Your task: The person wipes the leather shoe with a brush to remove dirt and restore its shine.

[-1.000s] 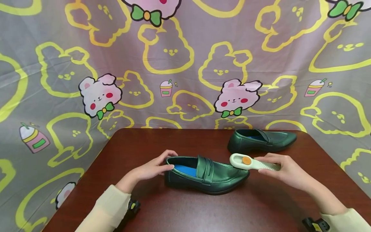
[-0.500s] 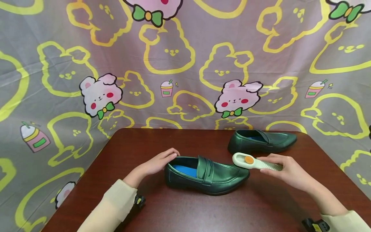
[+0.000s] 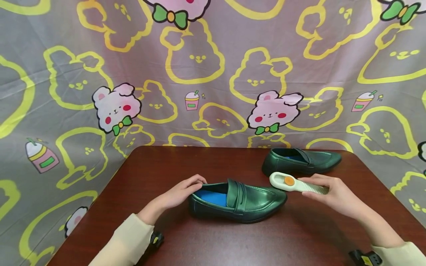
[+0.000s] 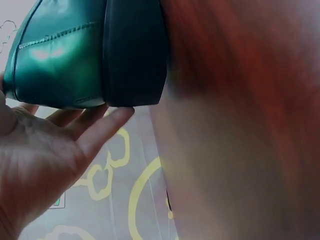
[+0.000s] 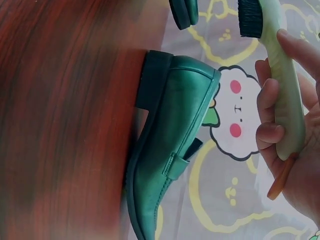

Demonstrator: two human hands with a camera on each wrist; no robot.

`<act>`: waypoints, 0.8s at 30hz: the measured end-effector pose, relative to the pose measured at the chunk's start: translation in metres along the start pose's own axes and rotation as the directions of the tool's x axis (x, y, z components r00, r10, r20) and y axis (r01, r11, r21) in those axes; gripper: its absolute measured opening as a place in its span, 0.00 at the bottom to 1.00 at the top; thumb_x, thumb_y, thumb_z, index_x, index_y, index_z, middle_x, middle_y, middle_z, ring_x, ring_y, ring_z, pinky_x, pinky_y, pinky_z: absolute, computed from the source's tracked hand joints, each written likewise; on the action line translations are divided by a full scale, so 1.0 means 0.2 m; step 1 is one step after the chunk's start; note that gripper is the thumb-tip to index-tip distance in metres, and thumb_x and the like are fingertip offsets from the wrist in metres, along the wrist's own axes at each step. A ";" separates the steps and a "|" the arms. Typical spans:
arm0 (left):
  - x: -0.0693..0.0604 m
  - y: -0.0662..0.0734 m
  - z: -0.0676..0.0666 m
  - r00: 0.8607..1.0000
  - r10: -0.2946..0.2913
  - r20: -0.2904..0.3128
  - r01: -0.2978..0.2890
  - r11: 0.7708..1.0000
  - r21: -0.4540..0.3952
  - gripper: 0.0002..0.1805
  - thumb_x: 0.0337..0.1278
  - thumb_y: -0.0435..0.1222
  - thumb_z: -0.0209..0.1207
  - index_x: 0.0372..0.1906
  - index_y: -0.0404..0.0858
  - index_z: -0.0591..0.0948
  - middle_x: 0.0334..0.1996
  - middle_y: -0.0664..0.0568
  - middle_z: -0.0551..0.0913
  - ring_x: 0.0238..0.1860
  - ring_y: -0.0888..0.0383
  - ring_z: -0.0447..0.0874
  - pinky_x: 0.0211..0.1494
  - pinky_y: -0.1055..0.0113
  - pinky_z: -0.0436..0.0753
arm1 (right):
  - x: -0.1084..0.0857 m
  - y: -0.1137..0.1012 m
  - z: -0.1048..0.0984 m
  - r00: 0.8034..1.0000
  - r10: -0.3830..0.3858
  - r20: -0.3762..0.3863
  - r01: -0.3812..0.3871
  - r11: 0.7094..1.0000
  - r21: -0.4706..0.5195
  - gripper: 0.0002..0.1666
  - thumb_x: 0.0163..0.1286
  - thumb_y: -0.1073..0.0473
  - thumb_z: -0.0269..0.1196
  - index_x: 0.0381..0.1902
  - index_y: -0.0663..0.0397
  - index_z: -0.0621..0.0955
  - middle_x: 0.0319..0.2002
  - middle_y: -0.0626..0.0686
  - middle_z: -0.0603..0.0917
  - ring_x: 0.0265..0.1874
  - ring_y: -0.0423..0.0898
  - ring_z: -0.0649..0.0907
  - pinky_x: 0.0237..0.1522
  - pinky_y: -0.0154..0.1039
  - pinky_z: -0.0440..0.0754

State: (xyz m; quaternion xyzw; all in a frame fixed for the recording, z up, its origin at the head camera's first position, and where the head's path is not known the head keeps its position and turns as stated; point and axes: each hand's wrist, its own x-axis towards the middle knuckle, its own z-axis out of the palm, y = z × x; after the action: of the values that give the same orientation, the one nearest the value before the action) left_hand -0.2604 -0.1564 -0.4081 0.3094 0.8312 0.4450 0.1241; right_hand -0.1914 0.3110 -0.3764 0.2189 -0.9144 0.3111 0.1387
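Right hand [image 3: 334, 190]: its fingers and thumb pinched the handle [image 5: 287, 107] of a pale green bristle brush [image 3: 279, 181] from both sides, well back from the brush head, presumably to leave that end free.
Left hand [image 3: 176, 193]: its fingers curved round the back of the near penny loafer [image 3: 257, 203], thumb by the collar rim, one fingertip touching the heel block [image 4: 132, 55]; the hold looked meant to steady the shoe rather than lift it.
Bristles [image 5: 250, 22]: black, facing down above the near loafer's toe; the right-wrist view showed a gap, so they seemed to hover without pressing.
Orange button [image 3: 289, 180]: set in the brush head's upper side; what it was for could not be told.
Near penny loafer: upright on its sole mid-desk [image 3: 213, 240], heel toward the left edge, toe toward the right, probably so that each hand had one end within reach.
Blue insole [image 3: 213, 198]: lay inside the near loafer's opening.
Far penny loafer [image 3: 319, 162]: upright near the desk's far right corner, toe also toward the right edge, touched by neither hand, perhaps set there out of the way.
Backdrop [image 3: 206, 88]: printed cloth hung beyond the desk's far edge, likely as a screen.
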 end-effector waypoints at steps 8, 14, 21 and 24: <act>-0.07 0.02 0.04 0.998 0.053 0.035 -0.050 0.997 -0.060 0.15 0.75 0.38 0.46 0.59 0.38 0.71 0.55 0.49 0.72 0.60 0.49 0.67 0.63 0.49 0.65 | -0.01 -0.01 -0.02 1.000 0.020 -0.015 -0.020 1.000 -0.002 0.19 0.60 0.55 0.72 0.51 0.40 0.85 0.37 0.40 0.82 0.33 0.37 0.75 0.30 0.33 0.72; -0.10 0.05 0.05 0.995 0.074 0.072 -0.068 0.994 -0.083 0.12 0.75 0.38 0.46 0.55 0.38 0.70 0.54 0.50 0.69 0.62 0.46 0.64 0.63 0.48 0.64 | -0.01 0.00 -0.02 1.000 0.015 -0.014 -0.015 1.000 0.004 0.20 0.60 0.55 0.72 0.51 0.41 0.85 0.37 0.40 0.82 0.32 0.38 0.74 0.29 0.33 0.71; -0.11 0.07 0.06 0.993 0.100 0.058 -0.097 0.994 -0.054 0.09 0.74 0.38 0.48 0.51 0.40 0.71 0.52 0.51 0.69 0.60 0.49 0.64 0.63 0.51 0.64 | -0.01 0.00 -0.03 1.000 0.010 -0.019 -0.010 1.000 -0.002 0.20 0.60 0.55 0.72 0.51 0.41 0.85 0.37 0.40 0.82 0.32 0.37 0.74 0.29 0.33 0.71; -0.12 0.07 0.07 0.994 0.079 0.077 -0.073 0.995 -0.073 0.14 0.74 0.40 0.48 0.57 0.40 0.67 0.56 0.49 0.66 0.62 0.48 0.61 0.64 0.51 0.64 | -0.01 0.00 -0.03 1.000 0.007 -0.020 -0.007 1.000 0.000 0.20 0.60 0.55 0.72 0.51 0.41 0.85 0.37 0.40 0.82 0.32 0.37 0.74 0.29 0.34 0.71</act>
State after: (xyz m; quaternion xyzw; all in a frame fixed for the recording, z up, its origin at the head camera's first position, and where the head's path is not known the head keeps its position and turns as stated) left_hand -0.2292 -0.1573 -0.4063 0.3539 0.7971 0.4655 0.1507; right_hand -0.1896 0.3153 -0.3722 0.2128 -0.9136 0.3138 0.1466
